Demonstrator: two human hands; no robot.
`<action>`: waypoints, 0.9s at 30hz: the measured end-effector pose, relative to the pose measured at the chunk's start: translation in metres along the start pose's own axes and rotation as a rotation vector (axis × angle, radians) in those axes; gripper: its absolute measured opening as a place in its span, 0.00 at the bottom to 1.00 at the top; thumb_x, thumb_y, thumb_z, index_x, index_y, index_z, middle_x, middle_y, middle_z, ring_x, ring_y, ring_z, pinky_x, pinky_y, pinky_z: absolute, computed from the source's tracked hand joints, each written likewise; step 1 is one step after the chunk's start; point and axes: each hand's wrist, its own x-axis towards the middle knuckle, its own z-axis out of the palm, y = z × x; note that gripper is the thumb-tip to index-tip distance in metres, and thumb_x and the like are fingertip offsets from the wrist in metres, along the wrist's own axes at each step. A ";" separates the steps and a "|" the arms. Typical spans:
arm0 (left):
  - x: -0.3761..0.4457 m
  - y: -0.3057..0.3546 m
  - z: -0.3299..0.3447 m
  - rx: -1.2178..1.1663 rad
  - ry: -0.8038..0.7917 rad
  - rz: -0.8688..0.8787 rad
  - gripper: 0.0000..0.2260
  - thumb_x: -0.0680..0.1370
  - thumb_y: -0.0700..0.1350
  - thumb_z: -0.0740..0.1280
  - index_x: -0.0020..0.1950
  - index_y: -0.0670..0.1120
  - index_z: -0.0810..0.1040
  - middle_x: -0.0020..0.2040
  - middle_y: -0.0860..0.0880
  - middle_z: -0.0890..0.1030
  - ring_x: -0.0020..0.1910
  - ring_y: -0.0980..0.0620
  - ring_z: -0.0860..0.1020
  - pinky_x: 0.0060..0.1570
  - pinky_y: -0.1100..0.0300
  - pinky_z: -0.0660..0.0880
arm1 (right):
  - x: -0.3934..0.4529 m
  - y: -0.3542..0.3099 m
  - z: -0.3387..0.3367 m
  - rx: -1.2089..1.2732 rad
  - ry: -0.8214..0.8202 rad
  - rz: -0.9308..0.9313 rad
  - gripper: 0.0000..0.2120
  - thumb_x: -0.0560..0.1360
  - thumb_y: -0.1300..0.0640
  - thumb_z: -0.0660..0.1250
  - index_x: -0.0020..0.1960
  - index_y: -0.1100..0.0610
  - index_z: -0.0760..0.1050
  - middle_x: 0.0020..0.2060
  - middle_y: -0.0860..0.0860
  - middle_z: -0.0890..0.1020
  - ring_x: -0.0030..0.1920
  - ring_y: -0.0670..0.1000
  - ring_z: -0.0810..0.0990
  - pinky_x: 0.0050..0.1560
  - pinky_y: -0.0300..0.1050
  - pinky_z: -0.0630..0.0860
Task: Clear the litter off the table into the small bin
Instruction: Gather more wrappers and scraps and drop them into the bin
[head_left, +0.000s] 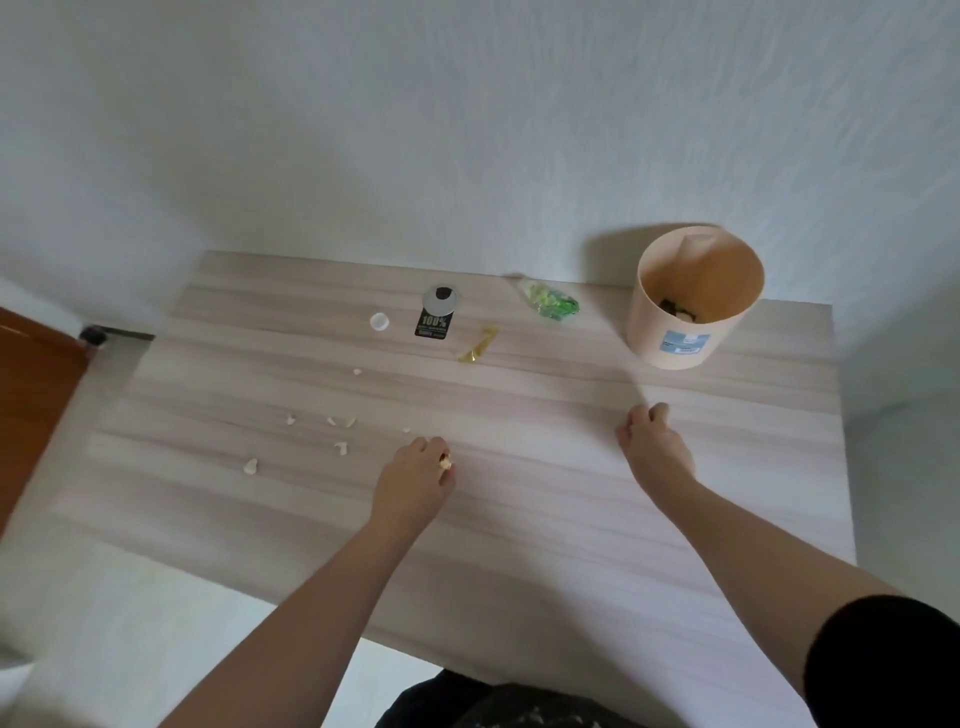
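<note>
The small peach bin (670, 332) stands at the table's far right, with dark scraps at its bottom. My left hand (415, 480) rests mid-table, fingers closed on a small pale-yellow scrap (445, 460). My right hand (652, 441) sits curled on the table in front of the bin, and nothing shows in it. Several white scraps (340, 447) lie to the left of my left hand. Farther back are a white cap (379, 321), a black tag (434, 319), a gold wrapper (480, 345) and a green crumpled wrapper (550, 304).
The light wood table (519, 519) stands against a white wall. A brown door (31, 395) is at the far left. The table's right edge runs just past the bin.
</note>
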 end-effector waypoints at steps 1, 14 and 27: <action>0.000 -0.002 -0.001 -0.003 0.005 -0.013 0.07 0.74 0.47 0.65 0.48 0.45 0.73 0.44 0.43 0.76 0.46 0.39 0.75 0.41 0.48 0.74 | 0.001 0.000 -0.001 0.033 0.003 0.029 0.16 0.76 0.62 0.59 0.63 0.62 0.65 0.53 0.58 0.68 0.45 0.58 0.70 0.42 0.51 0.78; 0.037 -0.056 -0.001 -0.161 -0.030 -0.170 0.08 0.76 0.43 0.64 0.52 0.43 0.70 0.46 0.39 0.78 0.46 0.37 0.75 0.43 0.44 0.72 | 0.011 -0.057 -0.006 0.210 0.133 -0.007 0.06 0.74 0.56 0.56 0.41 0.57 0.69 0.33 0.54 0.77 0.33 0.56 0.74 0.29 0.44 0.65; 0.075 -0.109 0.026 -0.268 -0.032 -0.029 0.04 0.75 0.43 0.64 0.48 0.44 0.74 0.45 0.43 0.77 0.45 0.41 0.74 0.42 0.48 0.71 | 0.060 -0.181 0.021 0.164 0.151 -0.109 0.19 0.76 0.40 0.57 0.61 0.50 0.63 0.33 0.46 0.78 0.38 0.56 0.78 0.36 0.46 0.68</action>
